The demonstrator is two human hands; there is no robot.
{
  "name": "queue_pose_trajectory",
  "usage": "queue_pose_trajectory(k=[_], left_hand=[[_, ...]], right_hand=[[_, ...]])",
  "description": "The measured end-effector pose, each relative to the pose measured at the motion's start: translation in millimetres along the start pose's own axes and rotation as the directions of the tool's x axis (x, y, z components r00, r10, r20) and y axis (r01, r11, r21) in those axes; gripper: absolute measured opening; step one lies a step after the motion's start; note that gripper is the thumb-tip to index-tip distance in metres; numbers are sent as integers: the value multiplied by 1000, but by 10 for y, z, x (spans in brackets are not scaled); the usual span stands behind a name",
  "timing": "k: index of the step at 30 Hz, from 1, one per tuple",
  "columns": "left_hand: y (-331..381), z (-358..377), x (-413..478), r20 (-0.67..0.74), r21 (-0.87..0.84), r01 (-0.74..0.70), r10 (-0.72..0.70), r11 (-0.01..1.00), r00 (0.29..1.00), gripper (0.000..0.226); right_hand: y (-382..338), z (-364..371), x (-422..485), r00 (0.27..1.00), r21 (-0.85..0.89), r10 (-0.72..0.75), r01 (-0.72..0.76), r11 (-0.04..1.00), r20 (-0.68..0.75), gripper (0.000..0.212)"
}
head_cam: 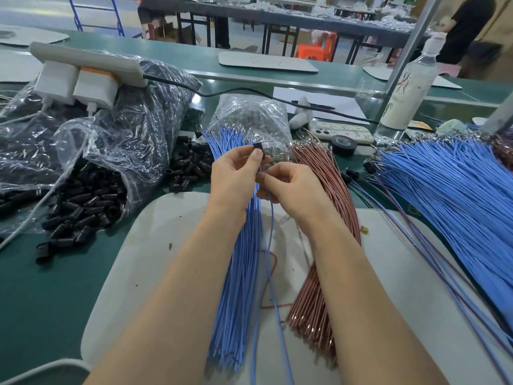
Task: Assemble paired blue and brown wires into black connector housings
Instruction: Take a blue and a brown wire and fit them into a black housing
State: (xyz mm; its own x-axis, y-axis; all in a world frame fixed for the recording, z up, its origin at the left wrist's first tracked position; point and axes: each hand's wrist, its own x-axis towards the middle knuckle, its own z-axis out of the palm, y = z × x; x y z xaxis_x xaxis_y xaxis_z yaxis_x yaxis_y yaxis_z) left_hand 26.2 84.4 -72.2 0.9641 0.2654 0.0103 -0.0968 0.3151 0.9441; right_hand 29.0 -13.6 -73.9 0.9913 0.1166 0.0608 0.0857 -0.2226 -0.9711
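Above grey mat [155, 245], mid-frame: left hand [236, 176] fingers clamped on black connector housing [257, 147]; right hand [291, 187] fingers pinched together on single blue wire [273, 273] trailing toward viewer. Brown wire apparently not yet in this housing. Loose blue wire bundle [238, 273] and brown wire bundle [319, 273] remain large; bag of housings [91, 195] left, nearly full; finished assemblies [444, 190] piled right. Judged: many units left

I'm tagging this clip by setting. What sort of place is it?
Most likely a wire-harness assembly workshop: bulk bundles of blue wires and brown wires, an open bag of black connector housings, and long worktables behind.
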Motion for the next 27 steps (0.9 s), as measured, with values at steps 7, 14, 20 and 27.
queue_pose_trajectory(k=[7, 14, 20, 27], left_hand=[[74, -123, 69, -127, -18, -39, 36, 999, 991, 17], [95, -128, 59, -100, -86, 59, -68, 995, 993, 11], [106, -106, 19, -15, -12, 84, -85, 996, 996, 12], [77, -108, 31, 24, -13, 96, -95, 995, 995, 10]], right_hand=[[-68, -134, -48, 990, -439, -73, 14, 898, -118, 31], [-23, -299, -30, 952, -781, 215, -301, 548, -216, 37], [17, -273, -20, 951, -776, 186, -310, 550, -247, 23], [83, -301, 16, 947, -716, 81, -288, 636, -309, 12]])
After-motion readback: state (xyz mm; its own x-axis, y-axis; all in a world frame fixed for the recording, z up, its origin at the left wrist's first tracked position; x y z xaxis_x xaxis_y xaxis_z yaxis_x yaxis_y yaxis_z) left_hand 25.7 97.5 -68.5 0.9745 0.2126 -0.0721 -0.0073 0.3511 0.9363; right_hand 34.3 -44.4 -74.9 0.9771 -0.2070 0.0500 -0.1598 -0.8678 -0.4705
